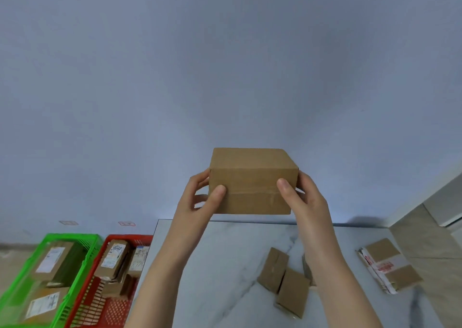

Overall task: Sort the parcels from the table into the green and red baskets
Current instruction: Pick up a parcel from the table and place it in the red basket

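A plain brown cardboard parcel (252,180) is held up in the air above the far edge of the marble table (225,265). My left hand (200,200) grips its left side and my right hand (300,197) grips its right side, thumbs on the near face. On the floor at the left stand the green basket (82,265) and the red basket (105,302), both holding labelled parcels. Small brown parcels (282,277) lie on the table under my right forearm. A taped parcel (390,267) lies at the table's right.
A plain bluish wall fills the upper view. The baskets sit side by side against the table's left edge. A pale tiled ledge or wall (425,217) rises at the far right, beyond the table.
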